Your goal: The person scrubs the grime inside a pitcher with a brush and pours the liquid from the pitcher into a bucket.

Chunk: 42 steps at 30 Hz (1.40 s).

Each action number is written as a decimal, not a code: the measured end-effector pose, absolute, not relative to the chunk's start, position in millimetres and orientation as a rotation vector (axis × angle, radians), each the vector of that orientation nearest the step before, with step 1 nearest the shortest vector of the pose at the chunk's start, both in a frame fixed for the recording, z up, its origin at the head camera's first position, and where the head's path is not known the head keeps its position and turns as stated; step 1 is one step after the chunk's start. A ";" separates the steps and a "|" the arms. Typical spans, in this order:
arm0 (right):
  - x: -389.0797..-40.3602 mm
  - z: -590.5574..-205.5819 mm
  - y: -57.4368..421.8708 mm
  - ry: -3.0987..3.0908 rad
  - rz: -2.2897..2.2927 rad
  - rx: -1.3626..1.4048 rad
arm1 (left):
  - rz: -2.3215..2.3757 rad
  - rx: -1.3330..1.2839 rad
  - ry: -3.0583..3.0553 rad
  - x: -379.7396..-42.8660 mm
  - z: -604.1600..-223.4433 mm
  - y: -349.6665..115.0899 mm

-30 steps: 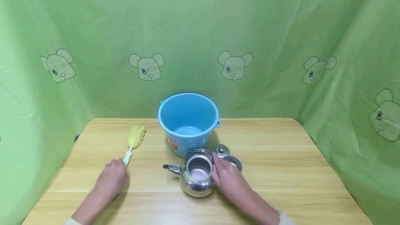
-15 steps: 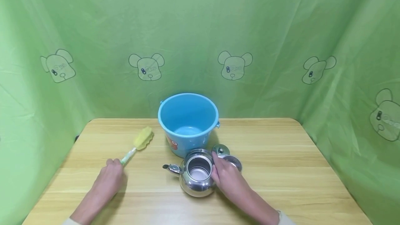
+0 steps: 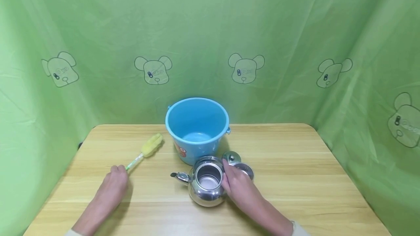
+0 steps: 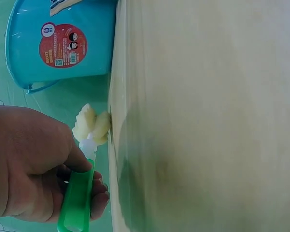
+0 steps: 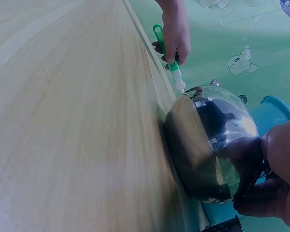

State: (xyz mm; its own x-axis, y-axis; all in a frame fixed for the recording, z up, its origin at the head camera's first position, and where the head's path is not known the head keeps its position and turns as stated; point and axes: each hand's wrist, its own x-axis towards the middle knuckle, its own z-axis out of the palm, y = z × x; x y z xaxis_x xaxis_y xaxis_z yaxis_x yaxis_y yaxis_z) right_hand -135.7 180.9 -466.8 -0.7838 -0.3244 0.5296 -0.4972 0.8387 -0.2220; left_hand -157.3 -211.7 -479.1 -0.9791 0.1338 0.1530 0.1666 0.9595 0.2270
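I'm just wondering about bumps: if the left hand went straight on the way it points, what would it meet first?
Probably the blue bucket; the yellow sponge brush in the left hand points toward its side. Depth is unclear, so the brush might slip past it.

Yellow sponge brush [image 3: 148, 149] slants, apparently head-down, left of the upright steel teapot [image 3: 207, 194].

The head view is brightly lit, the steel teapot [image 3: 208, 192] glinting; the wooden tabletop [image 4: 208, 116] looks washed-out in both wrist views.
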 end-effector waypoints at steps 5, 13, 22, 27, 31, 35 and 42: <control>-135.9 -467.0 180.7 -2.541 0.483 0.603 | -0.337 -0.238 -2.931 -156.8 -477.9 -214.2; -135.2 -466.9 180.6 -2.555 0.489 0.590 | -0.323 -0.201 -2.918 -156.5 -474.1 -218.1; -136.5 -468.8 181.3 -2.547 0.465 0.600 | -0.298 -0.203 -2.848 -156.4 -471.5 -221.2; -137.4 -469.8 181.4 -2.538 0.455 0.605 | -0.289 -0.199 -2.841 -156.2 -468.0 -222.0; -137.5 -468.8 181.0 -2.543 0.460 0.598 | -0.326 -0.185 -2.857 -156.5 -463.6 -223.4; -136.9 -468.7 181.0 -2.549 0.460 0.592 | -0.338 -0.167 -2.862 -156.1 -459.6 -225.3; -136.5 -468.9 180.6 -2.544 0.463 0.593 | -0.364 -0.147 -2.839 -155.7 -453.6 -227.7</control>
State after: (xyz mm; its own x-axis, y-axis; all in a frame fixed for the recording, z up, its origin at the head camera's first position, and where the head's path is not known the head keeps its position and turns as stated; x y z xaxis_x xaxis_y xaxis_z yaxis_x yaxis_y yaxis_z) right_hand -136.5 180.6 -468.9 -0.7889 -0.3219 0.5234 -0.4856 0.8486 -0.2100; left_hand -155.7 -227.7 -453.6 -0.9571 0.0650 0.2824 0.1341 0.9632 0.2330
